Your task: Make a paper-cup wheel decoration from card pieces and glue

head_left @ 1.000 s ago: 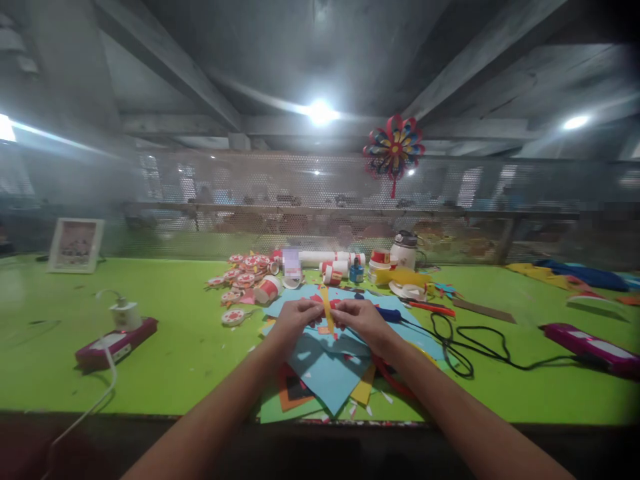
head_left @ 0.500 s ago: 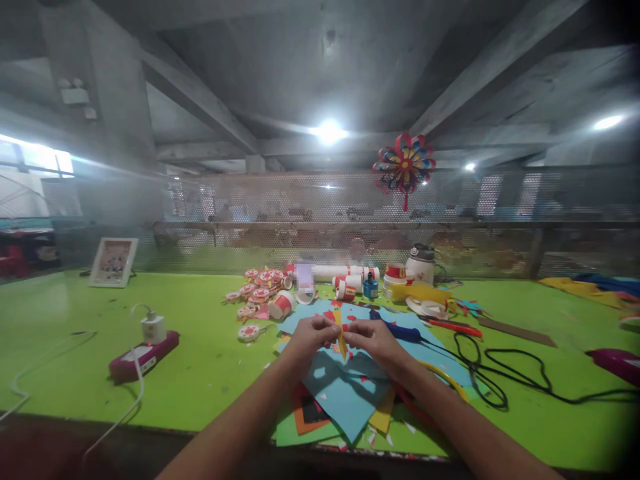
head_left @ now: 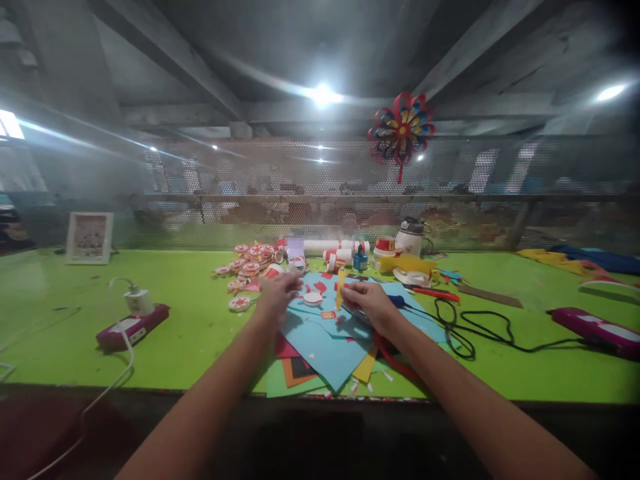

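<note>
My right hand (head_left: 369,303) pinches a narrow yellow paper strip (head_left: 341,288), held upright above the light blue sheets (head_left: 325,357). My left hand (head_left: 281,292) is off the strip, its fingers stretched forward and somewhat blurred, with nothing visible in them. Just behind it lies a red and white paper cup (head_left: 273,271), partly hidden. Between my hands a small white disc (head_left: 313,299) and red scraps (head_left: 320,287) rest on the blue sheets. A dark blue-handled tool (head_left: 397,301) with a black cord is beside my right hand.
Red and white round paper pieces (head_left: 251,268) are heaped at left. Behind are white paper tubes (head_left: 325,247), a blue bottle (head_left: 360,259) and a lidded flask (head_left: 410,235). Power strips (head_left: 113,335) sit at both sides. A black cord (head_left: 493,340) loops on the right.
My left hand has let go of the yellow strip and moved left toward the paper cup. My right hand keeps the strip. The head view has tilted down a little.
</note>
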`<state>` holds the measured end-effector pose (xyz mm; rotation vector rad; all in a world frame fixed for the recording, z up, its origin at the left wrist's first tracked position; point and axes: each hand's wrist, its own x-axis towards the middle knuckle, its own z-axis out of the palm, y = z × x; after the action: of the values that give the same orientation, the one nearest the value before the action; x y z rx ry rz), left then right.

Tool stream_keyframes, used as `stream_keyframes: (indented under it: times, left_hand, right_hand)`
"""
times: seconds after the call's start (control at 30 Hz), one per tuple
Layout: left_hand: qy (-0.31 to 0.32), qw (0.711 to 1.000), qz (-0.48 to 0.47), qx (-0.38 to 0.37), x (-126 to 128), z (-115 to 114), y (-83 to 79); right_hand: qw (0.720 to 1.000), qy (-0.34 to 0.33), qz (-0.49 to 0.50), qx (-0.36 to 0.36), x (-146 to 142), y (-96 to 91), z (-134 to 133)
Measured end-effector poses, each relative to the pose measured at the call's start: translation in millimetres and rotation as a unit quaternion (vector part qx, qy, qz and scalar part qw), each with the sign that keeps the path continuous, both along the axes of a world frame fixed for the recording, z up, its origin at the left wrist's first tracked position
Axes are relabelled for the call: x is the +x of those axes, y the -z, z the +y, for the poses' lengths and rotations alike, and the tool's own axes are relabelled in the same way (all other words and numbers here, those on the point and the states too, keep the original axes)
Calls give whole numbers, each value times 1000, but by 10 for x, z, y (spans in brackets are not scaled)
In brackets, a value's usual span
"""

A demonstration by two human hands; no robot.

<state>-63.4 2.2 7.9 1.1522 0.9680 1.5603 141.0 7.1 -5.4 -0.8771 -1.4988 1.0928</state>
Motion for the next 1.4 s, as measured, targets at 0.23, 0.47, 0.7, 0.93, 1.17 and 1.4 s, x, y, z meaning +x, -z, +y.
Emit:
stream_keyframes:
  times: [0.23, 0.47, 0.7, 0.93, 1.17, 1.4]
  left_hand:
    - [-177, 977, -122, 3, -661, 163, -259]
    - [-118, 988, 80, -52, -377, 300, -106]
    - [-83, 904, 390, -151, 6, 728, 103]
    - [-69, 798, 580, -149, 86, 834, 199]
    - [-117, 755, 643, -51, 104, 700, 233]
    - [-119, 740, 656, -89, 103, 720, 242]
  right_hand:
    - [999, 27, 40, -17, 55, 18, 101]
    - [998, 38, 43, -21, 54, 33, 104]
    - [998, 54, 19, -24, 32, 39, 86]
    - [998, 49, 7, -37, 4, -10, 20]
    - [998, 30, 22, -54, 5, 25, 68]
    - [997, 30, 44, -60, 36, 43, 111]
